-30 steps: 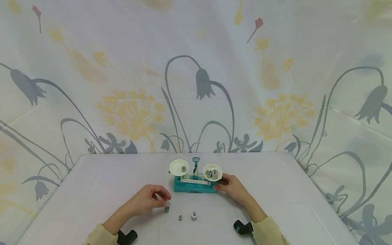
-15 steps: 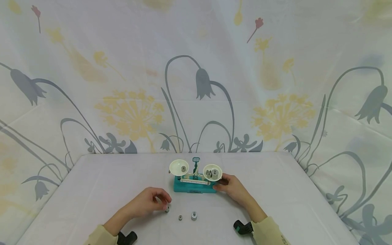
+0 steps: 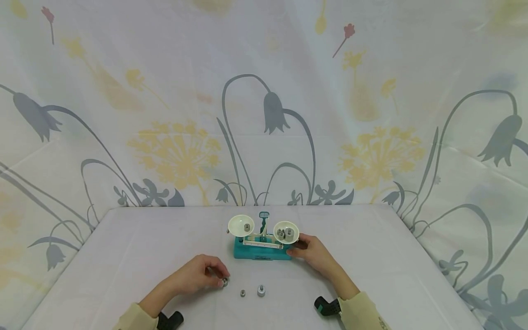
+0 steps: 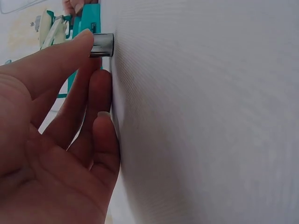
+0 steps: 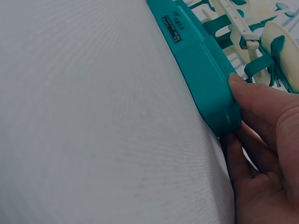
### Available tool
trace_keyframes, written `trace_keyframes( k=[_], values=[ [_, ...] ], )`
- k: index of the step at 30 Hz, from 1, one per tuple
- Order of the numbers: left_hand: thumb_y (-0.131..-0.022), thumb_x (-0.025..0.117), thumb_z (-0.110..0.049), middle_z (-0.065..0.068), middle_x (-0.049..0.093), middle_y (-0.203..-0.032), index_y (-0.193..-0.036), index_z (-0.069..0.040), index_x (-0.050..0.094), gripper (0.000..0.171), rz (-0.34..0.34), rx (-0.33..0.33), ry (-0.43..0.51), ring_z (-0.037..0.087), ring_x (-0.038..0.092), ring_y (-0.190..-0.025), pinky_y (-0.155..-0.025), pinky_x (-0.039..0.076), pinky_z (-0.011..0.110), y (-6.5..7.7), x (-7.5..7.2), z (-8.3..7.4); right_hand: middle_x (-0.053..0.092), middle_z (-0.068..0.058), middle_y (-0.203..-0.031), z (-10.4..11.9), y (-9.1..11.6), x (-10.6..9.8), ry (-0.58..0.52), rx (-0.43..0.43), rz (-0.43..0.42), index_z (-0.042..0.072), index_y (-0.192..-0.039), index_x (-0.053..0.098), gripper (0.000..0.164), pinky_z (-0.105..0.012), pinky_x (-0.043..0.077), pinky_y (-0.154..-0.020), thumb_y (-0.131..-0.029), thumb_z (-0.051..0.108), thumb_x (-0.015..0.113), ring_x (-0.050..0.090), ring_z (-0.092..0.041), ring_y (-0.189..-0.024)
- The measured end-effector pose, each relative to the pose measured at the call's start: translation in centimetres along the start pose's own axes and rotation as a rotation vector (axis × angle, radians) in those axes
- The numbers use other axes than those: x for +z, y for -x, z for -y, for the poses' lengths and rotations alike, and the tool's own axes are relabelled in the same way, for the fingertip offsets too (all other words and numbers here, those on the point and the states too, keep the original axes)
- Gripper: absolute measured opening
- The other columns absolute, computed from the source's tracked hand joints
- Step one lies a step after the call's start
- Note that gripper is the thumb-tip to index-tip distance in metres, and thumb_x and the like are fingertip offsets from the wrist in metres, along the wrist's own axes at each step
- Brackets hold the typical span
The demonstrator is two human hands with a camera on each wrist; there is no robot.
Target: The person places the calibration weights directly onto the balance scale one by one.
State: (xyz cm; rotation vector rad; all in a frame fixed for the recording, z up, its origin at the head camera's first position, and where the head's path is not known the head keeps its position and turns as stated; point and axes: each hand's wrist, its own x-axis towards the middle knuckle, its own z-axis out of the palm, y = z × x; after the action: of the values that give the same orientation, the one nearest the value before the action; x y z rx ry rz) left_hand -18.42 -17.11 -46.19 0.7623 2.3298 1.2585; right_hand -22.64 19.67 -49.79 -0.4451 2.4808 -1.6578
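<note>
1. Teal scale (image 3: 264, 253): the right hand (image 3: 315, 255) pinches its right end; steady, light pressure should suit.
2. Metal weight (image 4: 103, 45), in front of the scale's left end: the left hand (image 3: 195, 276) pinches it; any lift seems best straight up.
3. Dark label (image 5: 171, 29) on the scale's front: print too blurred to read.

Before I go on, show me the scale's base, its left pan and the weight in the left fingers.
Base (image 5: 198, 72): right wrist view, on its teal front.
Left pan (image 3: 237, 226): head view, on its bare inner surface.
Weight (image 4: 103, 45): left wrist view, on its metal side.
</note>
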Motion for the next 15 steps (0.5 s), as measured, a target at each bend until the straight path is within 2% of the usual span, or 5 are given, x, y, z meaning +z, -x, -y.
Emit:
trace_keyframes(
  k=[6,15],
  values=[
    [-0.086,0.076,-0.007,-0.005,0.069,-0.099,-0.1,-0.015,0.074,0.017,0.012,-0.005,-0.01,0.015,0.06,-0.09,-0.079,0.048,0.027,-0.06,0.07,0.15,0.066,-0.013,-0.123,0.04,0.04,-0.02,-0.014,-0.004,0.007,-0.003,-0.131,0.06,0.054,-0.029,0.048,-0.092,-0.085,0.017,0.078,0.061,-0.029,-0.115],
    [-0.085,0.078,-0.01,-0.006,0.068,-0.096,-0.1,-0.016,0.074,0.016,0.01,-0.017,-0.041,0.015,0.058,-0.086,-0.076,0.047,0.026,-0.03,0.1,0.27,0.065,-0.014,-0.125,0.14,0.07,0.03,-0.019,-0.004,-0.001,-0.003,-0.132,0.06,0.053,-0.043,0.047,-0.098,-0.085,0.016,0.079,0.06,-0.03,-0.117]
  ],
)
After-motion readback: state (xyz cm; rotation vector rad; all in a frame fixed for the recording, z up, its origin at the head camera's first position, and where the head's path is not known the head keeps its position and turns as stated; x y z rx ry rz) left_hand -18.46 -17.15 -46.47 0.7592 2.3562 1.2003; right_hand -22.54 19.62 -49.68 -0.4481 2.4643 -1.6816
